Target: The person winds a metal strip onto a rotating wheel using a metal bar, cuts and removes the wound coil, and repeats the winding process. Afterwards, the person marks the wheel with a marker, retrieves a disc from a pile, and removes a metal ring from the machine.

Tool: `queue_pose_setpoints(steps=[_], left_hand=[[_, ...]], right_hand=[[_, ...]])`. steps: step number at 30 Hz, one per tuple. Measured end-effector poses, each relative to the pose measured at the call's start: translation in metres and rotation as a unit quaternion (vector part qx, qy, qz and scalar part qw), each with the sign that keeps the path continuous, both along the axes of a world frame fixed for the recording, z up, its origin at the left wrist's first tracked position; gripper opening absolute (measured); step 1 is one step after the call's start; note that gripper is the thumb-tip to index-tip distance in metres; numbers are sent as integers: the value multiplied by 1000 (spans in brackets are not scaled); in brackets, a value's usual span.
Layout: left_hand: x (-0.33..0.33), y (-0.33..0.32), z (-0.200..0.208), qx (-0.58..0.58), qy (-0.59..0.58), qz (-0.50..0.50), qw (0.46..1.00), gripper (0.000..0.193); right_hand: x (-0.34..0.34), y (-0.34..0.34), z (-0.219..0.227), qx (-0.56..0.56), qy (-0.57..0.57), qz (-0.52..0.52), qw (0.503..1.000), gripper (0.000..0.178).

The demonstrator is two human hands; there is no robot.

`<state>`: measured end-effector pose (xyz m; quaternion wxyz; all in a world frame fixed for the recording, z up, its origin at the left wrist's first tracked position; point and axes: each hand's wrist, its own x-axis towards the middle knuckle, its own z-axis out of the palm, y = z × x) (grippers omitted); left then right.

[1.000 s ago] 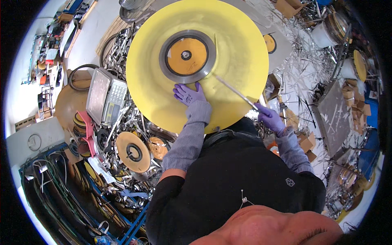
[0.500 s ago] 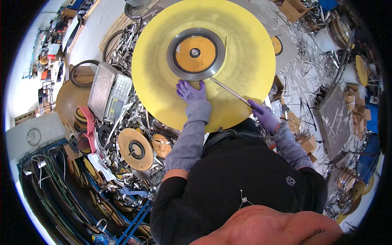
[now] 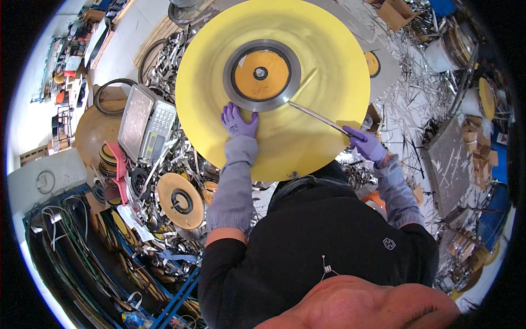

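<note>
A large yellow disc (image 3: 329, 55) faces me. At its middle is a grey metal ring, seemingly wound strip (image 3: 296, 74), around an orange core (image 3: 271, 85). My left hand (image 3: 240, 122), in a purple glove, lies with fingers spread on the disc, fingertips at the ring's lower left edge. In my right hand (image 3: 368, 145), also gloved in purple, is one end of a thin grey metal rod (image 3: 318, 116). It slants up-left across the disc, its far end at the ring's lower right edge. That hand is at the disc's right rim, fingers closed.
To the left stand a scale with a keypad (image 3: 145, 123) and a pink-red holder (image 3: 119, 167). Below them is a tan disc with a black hub (image 3: 179, 201). Metal strip scraps (image 3: 405, 82) litter the floor. A grey panel (image 3: 446, 162) and cardboard boxes (image 3: 479, 145) are at right.
My left hand has slid left along the ring's lower edge. My right hand has shifted right and slightly up with the rod, whose far end stays by the ring.
</note>
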<state>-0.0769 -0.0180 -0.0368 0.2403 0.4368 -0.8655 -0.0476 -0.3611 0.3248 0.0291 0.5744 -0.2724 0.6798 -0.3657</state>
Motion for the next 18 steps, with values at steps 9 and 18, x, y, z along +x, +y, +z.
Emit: queue_pose_setpoints(steps=[9, 18], left_hand=[[37, -76, 17, -62, -138, -10, 988, 72], [25, 74, 5, 30, -66, 37, 997, 66]], right_hand=[[-22, -10, 4, -104, 91, 53, 989, 41], [-14, -19, 5, -42, 77, 49, 995, 42]])
